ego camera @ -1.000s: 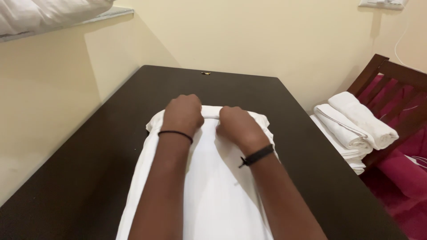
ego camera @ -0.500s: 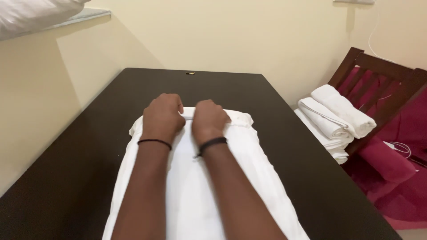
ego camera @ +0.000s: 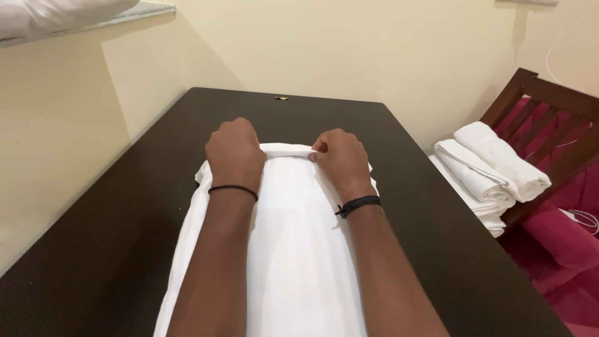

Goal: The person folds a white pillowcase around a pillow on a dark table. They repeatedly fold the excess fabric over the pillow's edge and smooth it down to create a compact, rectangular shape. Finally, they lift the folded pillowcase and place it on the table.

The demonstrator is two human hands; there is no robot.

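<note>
Dark table (ego camera: 437,206), hands (ego camera: 236,153) gripping white towel (ego camera: 299,249)

Rolled white towels (ego camera: 493,165) on wooden chair (ego camera: 544,118), rt of table (ego camera: 112,231).

walls (ego camera: 374,43): cream | table (ego camera: 424,206): dark wood | chair (ego camera: 549,100): wooden, right | shelf (ego camera: 125,14): upper left

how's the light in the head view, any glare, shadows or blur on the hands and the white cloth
Head view: soft, even indoor light, no hard glare. The white cloth is bright and nearly washed out, so its folds barely show. The left hand and right hand are sharp, with no motion blur. The dark table has a faint sheen and a soft shadow beside the cloth.
</note>
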